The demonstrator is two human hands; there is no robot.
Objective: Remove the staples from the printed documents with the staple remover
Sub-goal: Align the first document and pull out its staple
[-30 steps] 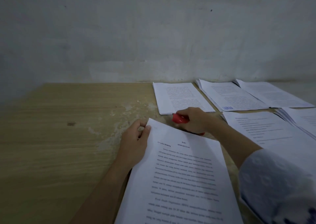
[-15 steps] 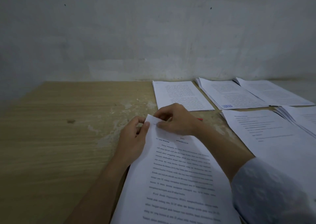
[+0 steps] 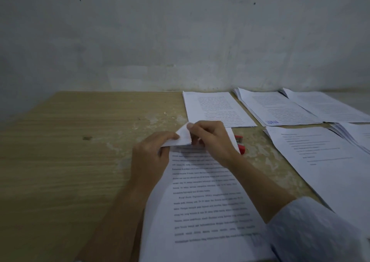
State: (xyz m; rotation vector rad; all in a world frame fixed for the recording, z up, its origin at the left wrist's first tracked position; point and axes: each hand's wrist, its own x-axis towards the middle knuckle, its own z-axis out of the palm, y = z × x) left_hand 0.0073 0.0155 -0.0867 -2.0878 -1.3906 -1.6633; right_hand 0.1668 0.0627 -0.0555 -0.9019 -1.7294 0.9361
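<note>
Head-worn, wide-angle, looking forward and down from close above a wooden table (image 3: 60, 161), facing a grey wall (image 3: 180, 37), with both forearms entering from the lower edge of the single view.

Almost nothing is legible. The document (image 3: 204, 193) under the fingers (image 3: 192, 126) carries lines of black print too blurred to read. Beyond and to the right of the fingertips, a far sheet (image 3: 274, 109) bears a short blue word at its near corner — its letters cannot be made out.
</note>
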